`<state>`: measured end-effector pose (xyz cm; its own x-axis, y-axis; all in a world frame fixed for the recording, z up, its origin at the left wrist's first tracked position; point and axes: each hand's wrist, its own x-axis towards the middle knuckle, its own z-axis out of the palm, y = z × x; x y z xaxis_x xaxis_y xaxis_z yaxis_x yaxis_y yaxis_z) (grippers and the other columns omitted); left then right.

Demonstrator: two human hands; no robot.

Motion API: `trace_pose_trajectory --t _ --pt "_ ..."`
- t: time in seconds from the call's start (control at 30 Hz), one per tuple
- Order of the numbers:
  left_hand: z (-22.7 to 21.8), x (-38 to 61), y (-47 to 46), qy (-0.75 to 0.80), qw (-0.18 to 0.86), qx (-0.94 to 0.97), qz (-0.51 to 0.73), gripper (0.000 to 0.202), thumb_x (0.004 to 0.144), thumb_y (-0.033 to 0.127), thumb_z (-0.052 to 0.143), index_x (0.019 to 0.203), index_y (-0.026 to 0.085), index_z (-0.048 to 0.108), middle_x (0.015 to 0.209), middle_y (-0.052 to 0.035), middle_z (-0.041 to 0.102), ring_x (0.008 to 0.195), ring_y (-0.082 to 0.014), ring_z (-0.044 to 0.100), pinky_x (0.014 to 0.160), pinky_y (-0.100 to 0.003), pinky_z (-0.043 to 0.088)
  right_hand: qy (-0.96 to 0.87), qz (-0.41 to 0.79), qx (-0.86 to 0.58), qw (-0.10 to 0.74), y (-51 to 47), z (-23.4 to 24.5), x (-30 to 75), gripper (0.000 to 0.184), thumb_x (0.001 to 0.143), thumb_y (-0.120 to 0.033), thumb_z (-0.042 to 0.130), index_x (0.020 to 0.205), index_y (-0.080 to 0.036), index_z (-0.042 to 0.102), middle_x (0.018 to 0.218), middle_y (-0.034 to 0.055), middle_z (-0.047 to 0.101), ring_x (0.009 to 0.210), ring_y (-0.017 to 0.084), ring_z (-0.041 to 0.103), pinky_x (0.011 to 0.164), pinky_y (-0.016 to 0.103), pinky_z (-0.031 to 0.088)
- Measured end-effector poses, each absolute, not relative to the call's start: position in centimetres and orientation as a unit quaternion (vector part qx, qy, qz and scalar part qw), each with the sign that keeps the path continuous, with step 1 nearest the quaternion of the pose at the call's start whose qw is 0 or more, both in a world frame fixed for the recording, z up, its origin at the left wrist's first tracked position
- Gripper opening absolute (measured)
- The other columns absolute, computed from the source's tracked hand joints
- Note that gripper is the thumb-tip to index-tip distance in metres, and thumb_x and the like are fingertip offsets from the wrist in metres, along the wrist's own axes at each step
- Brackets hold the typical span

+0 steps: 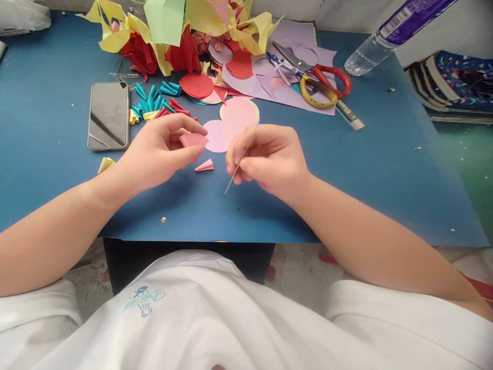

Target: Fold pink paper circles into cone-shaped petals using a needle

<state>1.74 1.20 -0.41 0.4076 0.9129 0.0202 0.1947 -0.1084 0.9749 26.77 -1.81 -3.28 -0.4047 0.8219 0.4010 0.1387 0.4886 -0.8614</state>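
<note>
Pink paper cone is pinched btwn thumb and fingers of left hand, fingers curled shut round it, held just above the blue surface. Second pink cone lies on the surface right below that hand, not touching it. Right hand is closed on a thin stick, which runs slantwise thru the fingers, lower tip near the surface. Pink paper circles lie just behind both hands. Phone sits left of the circles, w/ rolled teal, red and yellow cones btwn them. Scissors rest on lilac paper right of the circles; plastic bottle further right.
</note>
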Motion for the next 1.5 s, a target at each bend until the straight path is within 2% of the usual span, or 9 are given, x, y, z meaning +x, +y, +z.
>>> trace_pose_trajectory --t 0.17,0.27,0.37,0.57,0.77,0.9,1.2,1.37,1.5 --pt "-0.2 2.4 0.1 0.385 0.593 0.639 0.304 0.032 0.084 0.018 0.099 0.111 0.021 0.083 0.073 0.0021 0.073 0.062 -0.0142 0.066 0.058 -0.028 0.052 -0.606 0.504 -0.345 0.51 -0.6 -4.9 26.4 0.013 0.085 -0.032 0.077 0.078 -0.027 0.067 0.076 0.002 0.08 0.06 0.018 0.062 0.051 0.034 0.05" --pt "0.1 2.6 -0.3 0.377 0.613 0.627 0.3 0.022 0.084 0.022 0.097 0.104 0.02 0.088 0.08 -0.0025 0.08 0.071 -0.016 0.071 0.062 -0.028 0.054 -0.575 0.521 -0.354 0.521 -0.5 -5.2 26.3 0.016 0.085 -0.032 0.081 0.079 -0.026 0.068 0.078 0.002 0.08 0.063 0.018 0.062 0.053 0.033 0.048" --pt "0.4 2.7 -0.6 0.388 0.609 0.619 0.31 0.013 0.088 0.028 0.092 0.1 0.021 0.093 0.082 -0.0023 0.081 0.071 -0.0143 0.069 0.064 -0.027 0.053 -0.546 0.554 -0.369 0.509 -1.0 -4.6 26.2 0.021 0.082 -0.032 0.087 0.074 -0.025 0.069 0.078 0.0019 0.079 0.064 0.017 0.06 0.055 0.032 0.048" --pt "0.5 2.7 -1.0 0.421 0.606 0.608 0.292 0.028 0.084 0.029 0.098 0.109 0.02 0.092 0.075 0.0 0.073 0.068 -0.016 0.067 0.067 -0.031 0.053 -0.499 0.627 -0.362 0.476 -1.6 -3.5 25.7 0.02 0.071 -0.023 0.094 0.065 -0.024 0.075 0.068 -0.0003 0.075 0.059 0.014 0.055 0.056 0.031 0.044" --pt "0.2 2.7 -1.1 0.435 0.622 0.585 0.284 0.041 0.079 0.034 0.104 0.111 0.021 0.082 0.077 -0.0001 0.074 0.068 -0.0174 0.069 0.065 -0.032 0.048 -0.515 0.628 -0.366 0.455 -1.8 -3.5 25.9 0.016 0.075 -0.022 0.099 0.076 -0.025 0.083 0.071 0.0018 0.076 0.061 0.017 0.058 0.054 0.033 0.046" --pt "0.3 2.8 -1.2 0.443 0.629 0.571 0.287 0.041 0.08 0.028 0.101 0.112 0.021 0.077 0.08 -0.0008 0.081 0.069 -0.0165 0.07 0.063 -0.029 0.048 -0.523 0.633 -0.384 0.423 -1.9 -3.8 25.8 0.027 0.076 -0.034 0.105 0.089 -0.022 0.084 0.074 0.0006 0.078 0.061 0.016 0.064 0.05 0.028 0.05" --pt "-0.6 2.8 -1.2 0.456 0.58 0.596 0.317 0.047 0.08 0.028 0.099 0.117 0.022 0.071 0.087 0.0005 0.08 0.08 -0.0203 0.078 0.072 -0.032 0.058 -0.568 0.566 -0.413 0.432 -2.2 -3.5 25.9 0.037 0.08 -0.047 0.111 0.08 -0.02 0.085 0.07 0.0007 0.076 0.055 0.012 0.06 0.05 0.027 0.051" --pt "-0.8 2.8 -1.2 0.45 0.562 0.614 0.323 0.043 0.081 0.027 0.097 0.117 0.022 0.073 0.083 0.0019 0.077 0.076 -0.0189 0.076 0.073 -0.032 0.059 -0.541 0.584 -0.407 0.448 -2.2 -3.8 25.8 0.039 0.078 -0.048 0.113 0.082 -0.021 0.086 0.074 0.0014 0.079 0.056 0.013 0.061 0.05 0.028 0.051" --pt "-0.7 3.0 -1.4 0.456 0.568 0.598 0.334 0.042 0.08 0.025 0.096 0.114 0.023 0.073 0.087 0.0001 0.081 0.085 -0.0247 0.084 0.076 -0.036 0.066 -0.52 0.604 -0.403 0.45 -2.4 -3.9 25.5 0.038 0.079 -0.049 0.111 0.082 -0.021 0.085 0.076 0.0023 0.08 0.059 0.014 0.064 0.051 0.03 0.054"
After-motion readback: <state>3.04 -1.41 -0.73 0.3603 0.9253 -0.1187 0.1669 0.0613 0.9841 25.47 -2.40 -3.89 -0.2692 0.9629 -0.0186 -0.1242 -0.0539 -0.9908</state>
